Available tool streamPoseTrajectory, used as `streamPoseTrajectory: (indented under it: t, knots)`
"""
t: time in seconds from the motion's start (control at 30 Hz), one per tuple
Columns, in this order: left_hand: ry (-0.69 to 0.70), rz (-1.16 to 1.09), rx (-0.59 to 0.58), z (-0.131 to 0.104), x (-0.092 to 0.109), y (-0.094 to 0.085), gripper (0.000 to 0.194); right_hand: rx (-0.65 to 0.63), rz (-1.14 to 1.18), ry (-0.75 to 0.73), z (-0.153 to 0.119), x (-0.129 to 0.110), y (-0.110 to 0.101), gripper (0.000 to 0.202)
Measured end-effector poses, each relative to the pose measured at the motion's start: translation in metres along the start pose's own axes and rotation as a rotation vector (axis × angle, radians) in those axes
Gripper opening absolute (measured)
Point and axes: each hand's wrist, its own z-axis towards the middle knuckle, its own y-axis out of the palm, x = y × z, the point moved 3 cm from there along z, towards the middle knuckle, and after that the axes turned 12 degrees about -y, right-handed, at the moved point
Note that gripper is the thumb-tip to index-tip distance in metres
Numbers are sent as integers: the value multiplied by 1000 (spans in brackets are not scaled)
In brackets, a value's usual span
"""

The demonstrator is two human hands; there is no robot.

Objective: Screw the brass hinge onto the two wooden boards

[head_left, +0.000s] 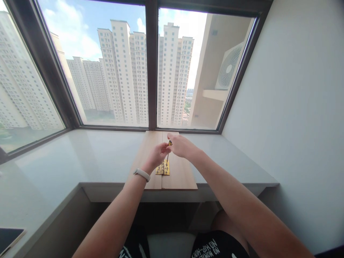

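Note:
A screwdriver [170, 143] with a yellow and black handle stands nearly upright, its thin shaft pointing down at a gold-coloured hinge [166, 167]. The hinge lies open across the seam between two light wooden boards [177, 181], which rest side by side. Dark spots, screws or holes, mark its leaves; they are too small to tell apart. My right hand [182, 146] is closed at the handle from the right, fingers bent over it. From the left, the fingers of my left hand [160, 150] pinch the screwdriver below the grip. A pale band circles my left wrist.
The boards lie on a white windowsill counter [107, 154], reaching from the window frame [152, 71] to slightly past its front edge. A white wall [290, 89] rises on the right. A dark flat object [10, 238] sits at the lower left.

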Motion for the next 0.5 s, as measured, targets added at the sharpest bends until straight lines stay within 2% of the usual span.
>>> streamPoseTrajectory:
  t: [0.1,0.17,0.33,0.5]
  knots:
    - [2,48,60,0,-1,-1,23,32,-58,129,1,1,-2,40]
    - [5,47,77,1,-1,0,22,27,-112,161,3,-3,-2,44]
    - [2,91,110,2,-2,3,18,16,-146,129,6,-13,0,24]
    - [6,67,16,2,4,-3,27,7,-121,20,4,-14,-2,15]
